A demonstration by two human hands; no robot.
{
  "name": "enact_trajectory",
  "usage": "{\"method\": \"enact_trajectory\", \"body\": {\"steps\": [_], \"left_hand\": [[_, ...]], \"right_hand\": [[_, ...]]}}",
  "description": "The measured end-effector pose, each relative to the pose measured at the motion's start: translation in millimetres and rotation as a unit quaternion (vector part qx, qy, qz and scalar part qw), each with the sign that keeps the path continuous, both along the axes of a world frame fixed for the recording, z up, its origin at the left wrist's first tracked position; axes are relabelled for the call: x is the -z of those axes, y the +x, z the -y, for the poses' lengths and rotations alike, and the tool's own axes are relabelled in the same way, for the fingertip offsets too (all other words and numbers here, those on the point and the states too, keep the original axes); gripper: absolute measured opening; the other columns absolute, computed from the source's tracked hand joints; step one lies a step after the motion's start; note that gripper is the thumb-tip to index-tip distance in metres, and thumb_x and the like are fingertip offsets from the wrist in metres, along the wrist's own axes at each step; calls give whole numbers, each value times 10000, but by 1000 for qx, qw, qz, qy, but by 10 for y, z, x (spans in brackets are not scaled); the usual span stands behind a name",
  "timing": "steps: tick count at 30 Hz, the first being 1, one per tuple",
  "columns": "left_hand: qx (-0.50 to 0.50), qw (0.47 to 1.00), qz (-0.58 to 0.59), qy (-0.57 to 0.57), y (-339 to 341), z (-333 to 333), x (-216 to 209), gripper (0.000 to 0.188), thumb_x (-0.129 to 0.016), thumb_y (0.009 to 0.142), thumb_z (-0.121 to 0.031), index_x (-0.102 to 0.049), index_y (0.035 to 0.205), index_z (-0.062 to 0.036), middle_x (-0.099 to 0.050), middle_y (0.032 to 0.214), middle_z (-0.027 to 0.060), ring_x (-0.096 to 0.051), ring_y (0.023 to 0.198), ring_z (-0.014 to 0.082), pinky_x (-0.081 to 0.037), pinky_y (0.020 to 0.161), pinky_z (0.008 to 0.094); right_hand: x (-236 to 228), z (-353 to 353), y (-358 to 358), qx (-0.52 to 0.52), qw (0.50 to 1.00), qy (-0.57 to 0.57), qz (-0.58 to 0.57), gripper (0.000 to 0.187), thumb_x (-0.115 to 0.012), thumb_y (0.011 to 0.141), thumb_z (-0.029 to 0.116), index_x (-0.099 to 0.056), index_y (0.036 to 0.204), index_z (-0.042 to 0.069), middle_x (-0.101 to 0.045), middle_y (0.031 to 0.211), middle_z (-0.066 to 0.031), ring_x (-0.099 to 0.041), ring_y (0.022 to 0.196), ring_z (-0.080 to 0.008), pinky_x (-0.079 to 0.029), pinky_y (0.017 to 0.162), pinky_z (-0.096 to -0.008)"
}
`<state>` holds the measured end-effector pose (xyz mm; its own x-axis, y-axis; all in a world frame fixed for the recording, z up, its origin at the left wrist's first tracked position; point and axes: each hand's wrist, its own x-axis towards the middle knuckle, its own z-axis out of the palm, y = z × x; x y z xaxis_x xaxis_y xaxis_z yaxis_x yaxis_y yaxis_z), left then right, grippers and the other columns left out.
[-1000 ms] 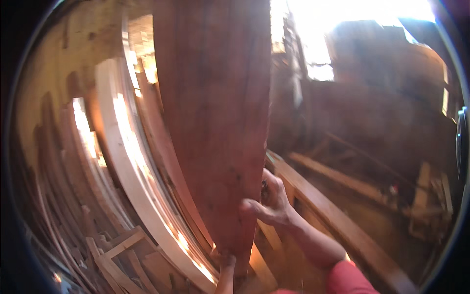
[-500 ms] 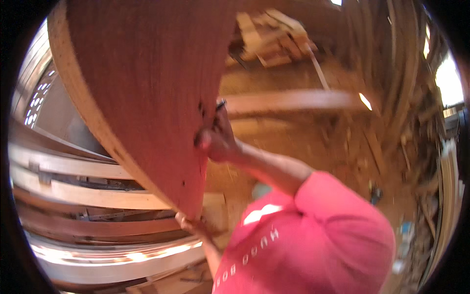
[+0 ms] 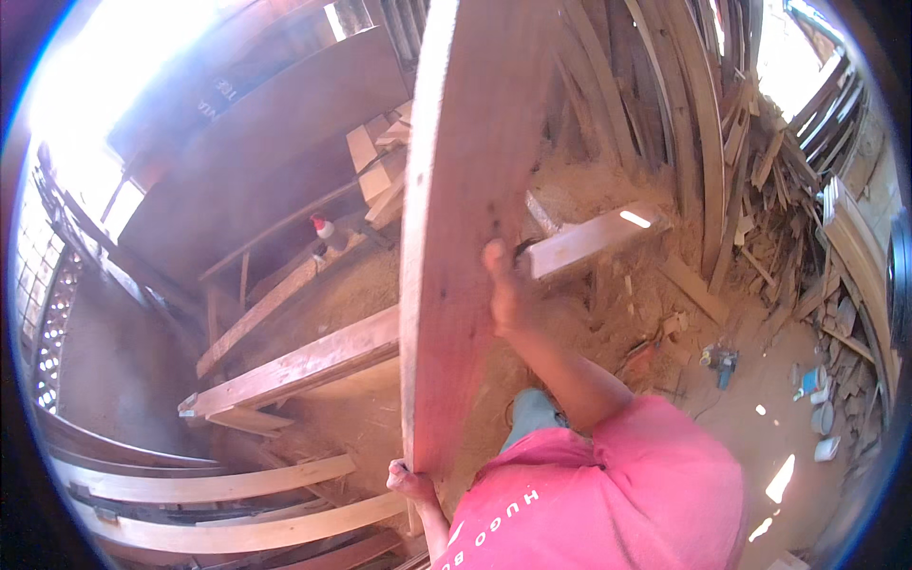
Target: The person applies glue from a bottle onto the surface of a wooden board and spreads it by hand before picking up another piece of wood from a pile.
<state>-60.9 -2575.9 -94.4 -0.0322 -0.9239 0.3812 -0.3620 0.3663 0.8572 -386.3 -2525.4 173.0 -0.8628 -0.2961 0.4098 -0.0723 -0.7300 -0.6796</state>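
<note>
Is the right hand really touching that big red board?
Touching. The head view shows the right hand at the side of the big red board, its thumb on the flat face.

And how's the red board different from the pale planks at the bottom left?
The board is reddish brown on its broad face; the pale planks are light yellowish. The board is held by the left hand and right hand; neither touches the pale planks. The board runs up the picture, while the pale planks run across it. Both are long and wooden.
</note>
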Motion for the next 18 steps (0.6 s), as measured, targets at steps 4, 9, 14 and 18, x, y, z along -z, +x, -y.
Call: {"method": "enact_trajectory", "body": {"steps": [4, 9, 14, 18], "left_hand": [[77, 996, 35, 32, -971, 144, -23, 673, -321, 1021, -528, -438, 581, -32, -416, 483, 135, -424, 450, 213, -329, 449, 413], [204, 950, 214, 100, -2413, 339, -118, 479, -445, 993, -394, -588, 686, -55, -591, 664, 201, -612, 622, 372, -461, 581, 475], [307, 890, 255, 222, -3544, 363, -562, 528, -432, 993, -502, -696, 820, -79, -680, 805, 203, -655, 788, 423, -510, 698, 521], [345, 859, 290, 244, -4233, 658, -889, 630, -390, 986, -576, -709, 809, -62, -680, 779, 230, -659, 774, 445, -522, 737, 539]], "right_hand": [[323, 24, -1215, 52, 989, 79, 110, 662, -637, 953, 438, -469, 1388, -33, -516, 1363, -101, -488, 1212, -204, -406, 1041, -350], [473, -278, -2805, 61, 962, 176, 201, 860, -460, 945, 661, -223, 1565, 114, -266, 1594, -115, -295, 1440, -303, -246, 1195, -438], [580, -603, -3862, 192, 927, 240, 215, 848, -456, 945, 658, -230, 1563, 122, -269, 1590, -134, -317, 1426, -328, -269, 1182, -472], [748, -528, -4402, 233, 909, 257, 230, 838, -452, 946, 655, -236, 1561, 128, -270, 1587, -150, -334, 1415, -348, -288, 1172, -500]]}}
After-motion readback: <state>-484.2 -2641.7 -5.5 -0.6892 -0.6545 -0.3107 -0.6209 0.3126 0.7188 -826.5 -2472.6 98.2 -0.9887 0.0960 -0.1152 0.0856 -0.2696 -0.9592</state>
